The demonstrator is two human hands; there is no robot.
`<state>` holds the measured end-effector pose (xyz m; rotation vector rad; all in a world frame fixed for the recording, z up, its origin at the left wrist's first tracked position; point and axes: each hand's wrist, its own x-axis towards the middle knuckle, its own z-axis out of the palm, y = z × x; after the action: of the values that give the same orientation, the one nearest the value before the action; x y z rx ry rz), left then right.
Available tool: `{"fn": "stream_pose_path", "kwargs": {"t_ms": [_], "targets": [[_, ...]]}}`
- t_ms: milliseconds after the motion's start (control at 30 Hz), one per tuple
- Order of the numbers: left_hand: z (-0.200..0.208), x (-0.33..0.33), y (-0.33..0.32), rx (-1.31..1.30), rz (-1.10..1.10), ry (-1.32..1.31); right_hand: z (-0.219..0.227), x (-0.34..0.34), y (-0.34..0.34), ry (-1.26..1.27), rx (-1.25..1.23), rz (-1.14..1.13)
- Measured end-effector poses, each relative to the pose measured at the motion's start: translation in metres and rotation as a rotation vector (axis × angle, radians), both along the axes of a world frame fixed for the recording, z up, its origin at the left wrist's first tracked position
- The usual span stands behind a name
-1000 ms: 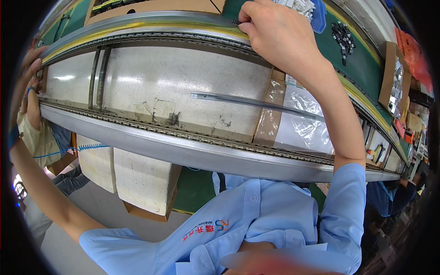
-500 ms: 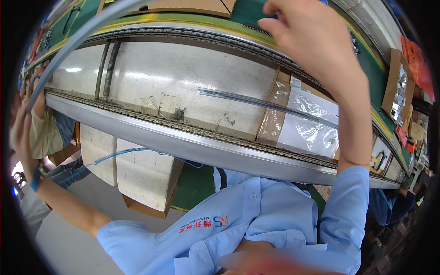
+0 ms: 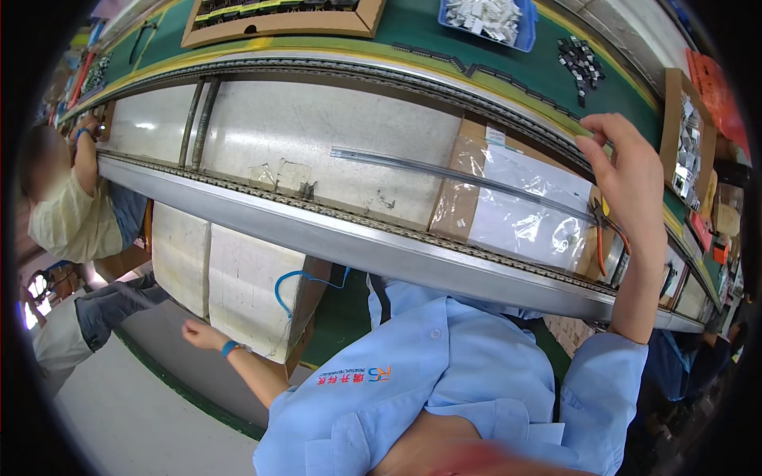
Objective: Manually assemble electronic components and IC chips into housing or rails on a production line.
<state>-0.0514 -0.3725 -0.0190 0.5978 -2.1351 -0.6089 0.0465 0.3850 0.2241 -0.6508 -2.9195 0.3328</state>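
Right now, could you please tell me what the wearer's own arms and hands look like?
The shirt sleeves are short and light blue. The left hand and the right hand are both ungloved. A blue band circles the left wrist; none shows on the right. I cannot tell whether the nearby coiled blue cord joins that band.

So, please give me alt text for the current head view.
A worker's open right grip is over a conveyor near orange-handled pliers; the left grip hangs near white blocks. Beyond lie black parts and a blue bin.
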Motion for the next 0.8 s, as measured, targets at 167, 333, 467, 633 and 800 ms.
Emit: {"fn": "stream_pose_path", "kwargs": {"t_ms": [167,333,467,633,800], "targets": [[-0.065,0.041,0.017,-0.077,-0.052,-0.423,-0.017,0.001,0.002,0.067,-0.091,0.09],[-0.081,0.023,0.037,-0.042,-0.029,-0.719,-0.044,-0.04,-0.003,0.264,-0.043,0.25],[-0.041,-0.017,0.049,-0.285,-0.087,-0.395,-0.055,-0.07,-0.004,0.329,0.16,0.384],[0.119,-0.08,0.224,-0.123,-0.584,0.06,-0.061,-0.095,-0.01,0.189,0.272,0.56],[0.193,-0.117,0.393,-0.315,-1.39,0.094,-0.058,-0.104,-0.003,0.183,0.311,0.631]]}}
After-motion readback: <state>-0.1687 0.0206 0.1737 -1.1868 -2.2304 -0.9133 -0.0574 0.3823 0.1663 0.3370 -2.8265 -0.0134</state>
